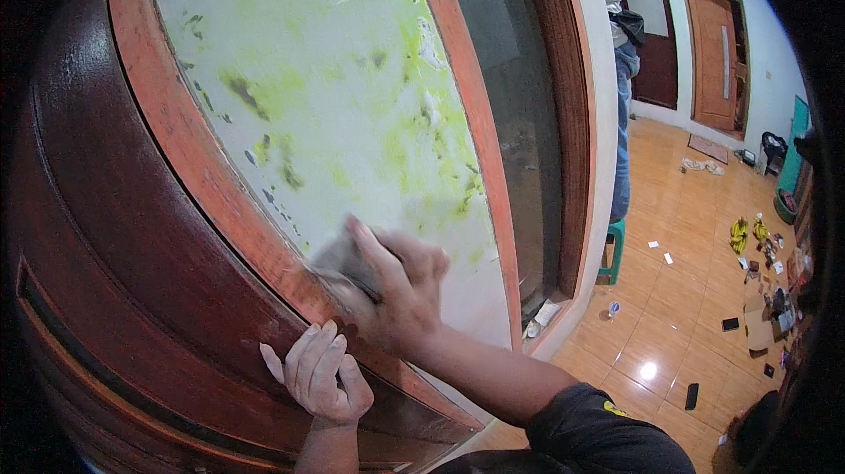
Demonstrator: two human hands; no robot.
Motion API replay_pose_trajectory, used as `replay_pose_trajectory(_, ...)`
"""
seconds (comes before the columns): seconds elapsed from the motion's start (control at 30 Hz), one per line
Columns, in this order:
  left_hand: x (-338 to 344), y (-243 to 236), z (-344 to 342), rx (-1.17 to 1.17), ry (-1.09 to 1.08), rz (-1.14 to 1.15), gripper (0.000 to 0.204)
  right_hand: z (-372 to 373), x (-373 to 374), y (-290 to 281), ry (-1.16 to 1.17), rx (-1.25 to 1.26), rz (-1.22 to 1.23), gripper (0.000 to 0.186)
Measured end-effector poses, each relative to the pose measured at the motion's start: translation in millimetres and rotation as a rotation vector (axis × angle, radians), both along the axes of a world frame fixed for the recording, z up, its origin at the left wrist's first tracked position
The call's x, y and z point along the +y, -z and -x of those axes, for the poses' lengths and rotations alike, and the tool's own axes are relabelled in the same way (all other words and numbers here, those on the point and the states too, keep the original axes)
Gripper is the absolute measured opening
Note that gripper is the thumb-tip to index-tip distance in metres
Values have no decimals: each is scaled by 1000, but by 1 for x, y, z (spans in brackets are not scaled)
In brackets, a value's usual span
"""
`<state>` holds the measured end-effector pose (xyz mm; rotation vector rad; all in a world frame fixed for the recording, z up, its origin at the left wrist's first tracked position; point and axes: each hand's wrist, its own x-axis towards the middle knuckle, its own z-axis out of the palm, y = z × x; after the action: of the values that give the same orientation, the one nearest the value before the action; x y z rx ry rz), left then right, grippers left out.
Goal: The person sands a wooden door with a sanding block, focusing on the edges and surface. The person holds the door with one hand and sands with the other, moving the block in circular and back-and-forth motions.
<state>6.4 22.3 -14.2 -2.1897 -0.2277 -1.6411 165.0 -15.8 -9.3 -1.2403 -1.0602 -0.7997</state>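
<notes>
My right hand (396, 285) presses a grey sheet of sandpaper (339, 264) against the inner edge of a wooden frame (189, 153), where orange-brown bare wood meets a whitish pane (326, 78) smeared with green and dark marks. The hand is blurred. My left hand (319, 375) rests with fingers curled on the dark varnished wood (114, 236) just below it, holding nothing. My right forearm runs in from the lower right.
A dark glass pane (519, 122) sits right of the orange mullion (466, 122). Another person stands on a green stool (612, 249) by the wall. Orange tiled floor (678, 298) carries scattered tools, phones and yellow items at right. Two wooden doors (713, 56) stand at the back.
</notes>
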Motion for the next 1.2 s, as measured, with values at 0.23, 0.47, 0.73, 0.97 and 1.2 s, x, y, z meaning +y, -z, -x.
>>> replay_pose_trajectory(0.23, -1, 1, 2, 16, 12, -5, 15, 5, -41, 132, 59, 16, 67, 73)
replay_pose_trajectory(0.47, -4, -2, 1, 13, -28, 18, 13, 0, -9, -32, -16, -59, 83, 74)
replay_pose_trajectory(0.73, -4, -2, 2, 0, 31, 16, 15, -3, -17, 23, -21, -9, -11, 75)
replay_pose_trajectory(0.97, -3, 2, 4, 29, 16, 27, 14, 1, -50, 143, 107, -39, 154, 80)
replay_pose_trajectory(1.2, -11, -15, 5, 18, -7, 39, 10, -13, -25, -54, 98, -116, -33, 72)
